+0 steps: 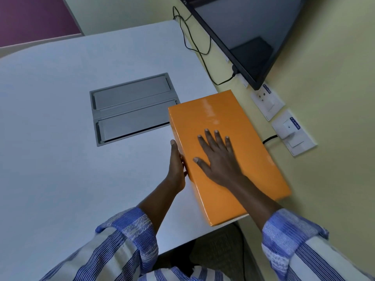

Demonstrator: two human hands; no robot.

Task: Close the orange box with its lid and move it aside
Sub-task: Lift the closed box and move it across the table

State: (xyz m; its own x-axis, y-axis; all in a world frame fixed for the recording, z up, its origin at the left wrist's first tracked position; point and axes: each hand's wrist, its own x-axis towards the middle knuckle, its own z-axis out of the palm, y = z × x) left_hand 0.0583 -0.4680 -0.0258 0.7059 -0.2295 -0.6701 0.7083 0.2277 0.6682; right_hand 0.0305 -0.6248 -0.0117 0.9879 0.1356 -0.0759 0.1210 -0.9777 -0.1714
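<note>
Pressing the spread right hand [218, 159] flat on the lid [215, 118], the left hand [177, 165] is bracing the box's side, so slide slowly.

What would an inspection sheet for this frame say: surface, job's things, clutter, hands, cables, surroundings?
Surface: white table with a grey hatch panel set into it.
Job's things: orange box, lid on, at the table's right edge, its near-right corner past the edge.
Clutter: nothing seen.
Hands: left hand against the box's left side; right hand flat on the lid, fingers spread.
Cables: black cable looping on the wall under the monitor; another by the lower socket.
Surroundings: yellow-green wall with sockets.
</note>
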